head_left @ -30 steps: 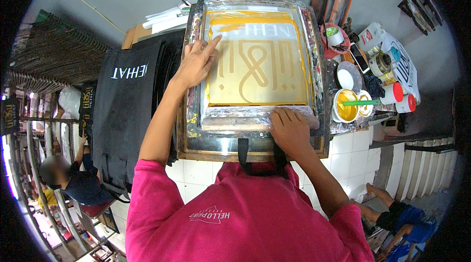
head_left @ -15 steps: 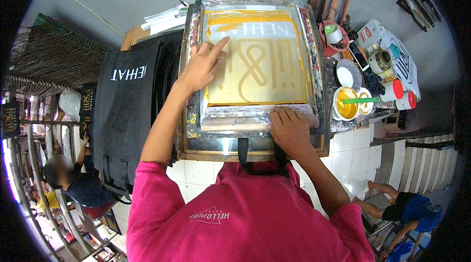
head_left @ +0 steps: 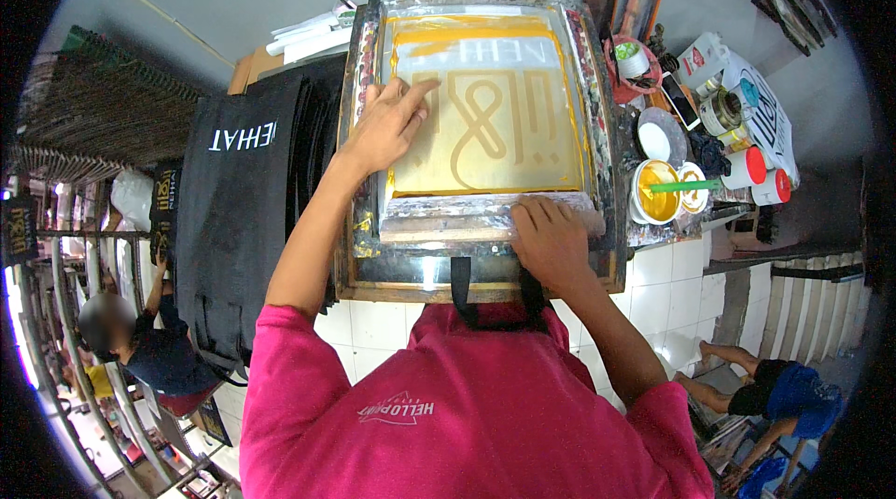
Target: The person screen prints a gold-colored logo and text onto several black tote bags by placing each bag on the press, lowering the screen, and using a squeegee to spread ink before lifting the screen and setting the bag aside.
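Note:
A screen-printing frame with a wooden near rail lies on the work board. Its pale mesh carries looping line artwork and streaks of yellow ink. Over the mesh's left part, my left hand has its index finger stretched out and the others partly bent, holding nothing visible. Whether that fingertip touches the mesh I cannot tell. My right hand grips the near rail, right of its middle. Black handles of a bag hang over the board's near edge.
Black bags are stacked at left. On the right stand a tub of yellow ink with a green stick, red-lidded jars and a phone. One person is at far left, another at lower right.
My left index fingertip has shifted slightly nearer and to the right. The frame's near rail and my right hand sit a little farther up in view.

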